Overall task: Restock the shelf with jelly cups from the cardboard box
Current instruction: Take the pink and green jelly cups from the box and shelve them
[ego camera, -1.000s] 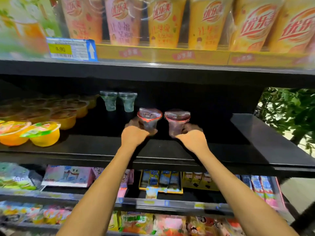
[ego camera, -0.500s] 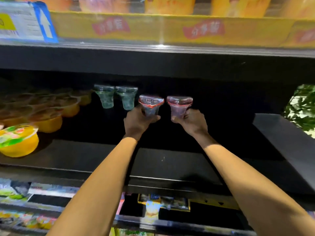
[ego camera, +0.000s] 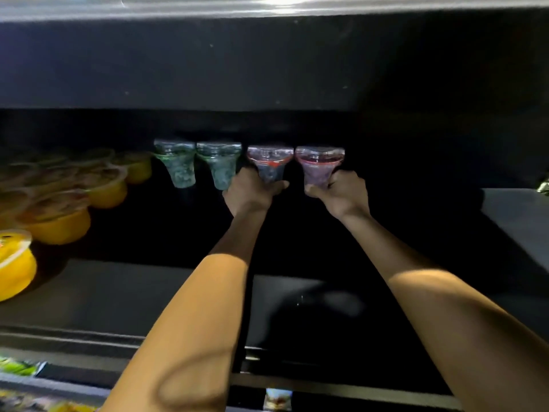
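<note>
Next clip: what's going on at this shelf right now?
A person reaches deep into a dark shelf with both hands. The left hand holds one red-lidded cup, and the right hand holds a second red-lidded cup beside it. Both are at the back, in line with two green-lidded cups to their left. Orange jelly cups sit farther left. Whether the red cups touch the shelf yet is unclear.

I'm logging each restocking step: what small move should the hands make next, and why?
Probably settle both cups onto the black shelf and let go. The left hand grips one red-lidded jelly cup, the right hand grips the other red-lidded cup, both in line with the two green-lidded cups at the back; whether they touch the shelf is too dark to tell.
</note>
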